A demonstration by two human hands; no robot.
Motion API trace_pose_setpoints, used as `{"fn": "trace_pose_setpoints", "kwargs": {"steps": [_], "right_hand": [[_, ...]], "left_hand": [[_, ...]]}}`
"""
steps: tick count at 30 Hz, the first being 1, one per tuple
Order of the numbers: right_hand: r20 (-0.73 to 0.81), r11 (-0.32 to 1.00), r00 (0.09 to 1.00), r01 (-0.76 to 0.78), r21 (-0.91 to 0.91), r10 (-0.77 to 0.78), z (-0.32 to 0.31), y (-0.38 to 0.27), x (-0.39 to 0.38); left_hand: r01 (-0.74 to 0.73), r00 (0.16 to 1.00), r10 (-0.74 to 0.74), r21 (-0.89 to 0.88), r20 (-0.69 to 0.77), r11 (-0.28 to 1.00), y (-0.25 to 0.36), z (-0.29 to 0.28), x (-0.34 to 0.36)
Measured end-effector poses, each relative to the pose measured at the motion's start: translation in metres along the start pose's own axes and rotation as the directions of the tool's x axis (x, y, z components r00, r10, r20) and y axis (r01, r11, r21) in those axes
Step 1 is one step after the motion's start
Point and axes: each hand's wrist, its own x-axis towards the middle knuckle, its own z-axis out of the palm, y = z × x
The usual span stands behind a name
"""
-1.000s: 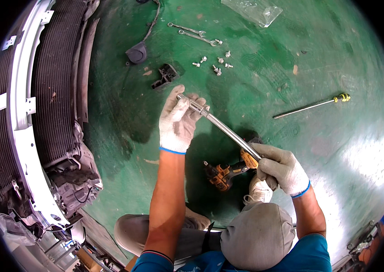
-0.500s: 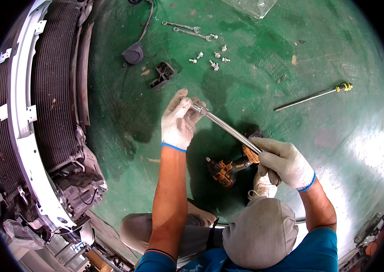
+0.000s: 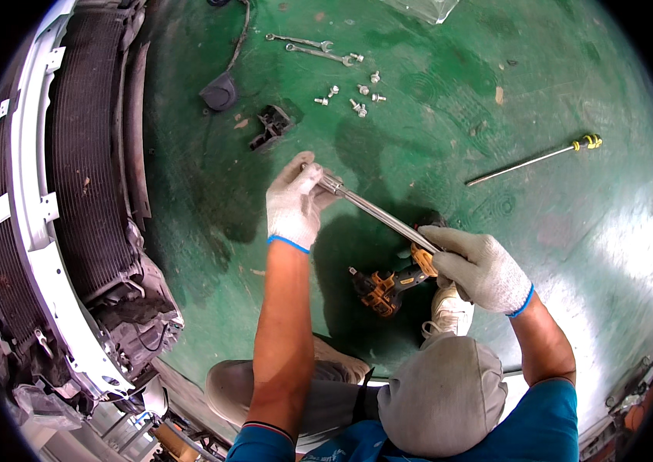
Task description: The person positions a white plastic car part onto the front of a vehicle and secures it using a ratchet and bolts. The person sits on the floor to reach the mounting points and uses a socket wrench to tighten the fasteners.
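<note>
A long chrome extension bar (image 3: pixel 384 217) slants between my two gloved hands, above the green floor. My left hand (image 3: pixel 293 206) is closed around its far end, with the thumb and fingers at a silver socket (image 3: pixel 332 185). The near end sits in the grip of my right hand (image 3: pixel 487 269), fingers wrapped over it and the tip hidden. Below the bar lies a yellow-and-black cordless impact driver (image 3: pixel 385 292) on the floor, beside my white shoe (image 3: pixel 450 309). Its rear part is partly covered by the bar and right hand.
Farther off lie several flanged bolts (image 3: pixel 359 108), two combination wrenches (image 3: pixel 315 52), a black plastic bracket (image 3: pixel 270 127) and a dark rounded part with a cable (image 3: pixel 219 92). A long screwdriver (image 3: pixel 527 162) rests at right. Along the left stand a radiator (image 3: pixel 84 154) and a white crossmember (image 3: pixel 30 177).
My left hand and the socket end sit slightly farther left and lower in the picture. The right hand has shifted a little left. Both keep hold of the bar; floor items shifted slightly with the view.
</note>
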Motion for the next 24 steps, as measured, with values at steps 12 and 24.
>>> {"fn": "trace_pose_setpoints", "kwargs": {"steps": [12, 24], "right_hand": [[-0.043, 0.869, 0.952, 0.258, -0.423, -0.304, 0.002, 0.0, 0.0], [-0.072, 0.838, 0.91, 0.341, -0.426, -0.407, 0.005, 0.01, 0.002]], "left_hand": [[0.096, 0.995, -0.095, -0.057, 0.014, 0.994, -0.016, -0.013, 0.013], [-0.035, 0.998, 0.031, -0.076, -0.048, 0.997, -0.015, -0.002, 0.003]]}}
